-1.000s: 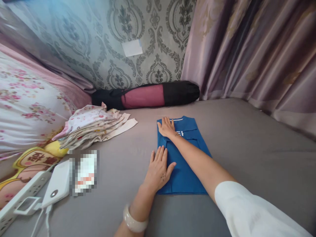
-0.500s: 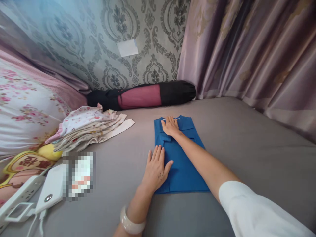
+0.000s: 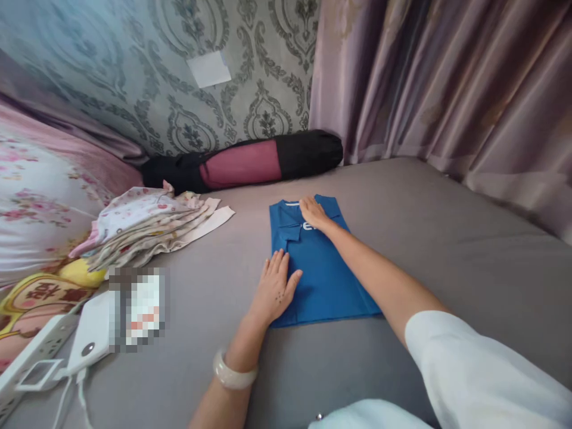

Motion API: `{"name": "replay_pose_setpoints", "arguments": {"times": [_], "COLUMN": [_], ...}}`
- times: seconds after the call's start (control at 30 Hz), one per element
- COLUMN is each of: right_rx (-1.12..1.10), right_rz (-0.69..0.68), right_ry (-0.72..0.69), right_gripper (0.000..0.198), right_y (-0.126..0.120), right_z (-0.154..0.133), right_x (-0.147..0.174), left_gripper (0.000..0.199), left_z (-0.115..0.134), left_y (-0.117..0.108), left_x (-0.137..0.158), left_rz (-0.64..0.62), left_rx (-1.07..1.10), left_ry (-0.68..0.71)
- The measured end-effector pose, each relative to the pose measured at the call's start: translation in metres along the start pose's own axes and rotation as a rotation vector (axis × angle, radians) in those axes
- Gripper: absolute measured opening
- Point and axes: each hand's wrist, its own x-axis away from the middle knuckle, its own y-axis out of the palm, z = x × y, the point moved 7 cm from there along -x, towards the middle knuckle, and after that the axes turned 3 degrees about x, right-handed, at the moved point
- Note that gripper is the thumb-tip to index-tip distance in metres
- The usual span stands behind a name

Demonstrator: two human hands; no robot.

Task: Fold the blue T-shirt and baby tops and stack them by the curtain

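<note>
A blue short-sleeved shirt (image 3: 319, 286) lies folded on the grey bed sheet, collar end away from me. Its left side and sleeve are folded inward, and part of some white lettering shows beside my right wrist. My left hand (image 3: 276, 289) rests flat along the shirt's left edge, fingers stretched and thumb apart. At the collar, my right hand (image 3: 314, 213) lies on the fabric with its fingers extended close together. My right forearm crosses over the shirt and hides part of its right side.
Left of the shirt lies a pile of small patterned clothes (image 3: 152, 229). A white power bank (image 3: 93, 330) with cables sits near a power strip (image 3: 38, 360), beside a blurred-out item. A black and pink long bag (image 3: 243, 164) lies against the wall; curtains (image 3: 402, 77) hang at right.
My right hand has slid rightward along the collar, uncovering the white neckline and some white lettering. My left hand stays on the left edge. The camera view has shifted slightly.
</note>
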Motion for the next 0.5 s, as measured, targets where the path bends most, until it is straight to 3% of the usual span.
{"name": "replay_pose_setpoints", "arguments": {"times": [0.1,0.17,0.33,0.5], "right_rx": [-0.011,0.047,0.26,0.391], "right_rz": [0.054,0.033,0.003,0.087], "right_ry": [-0.011,-0.028,-0.067,-0.112], "right_gripper": [0.069,0.072,0.075,0.074], "right_y": [-0.03,-0.036,-0.019,-0.009], "right_z": [0.031,0.052,0.074,0.064], "right_x": [0.02,0.046,0.117,0.132], "left_gripper": [0.07,0.071,0.075,0.076], "left_z": [-0.008,-0.005,0.014,0.02], "left_y": [-0.008,-0.005,0.012,0.021], "left_x": [-0.001,-0.001,0.0,-0.001], "left_rz": [0.033,0.019,-0.037,-0.005], "left_rx": [0.014,0.004,-0.095,-0.162], "left_ry": [-0.086,-0.104,-0.067,-0.05]}}
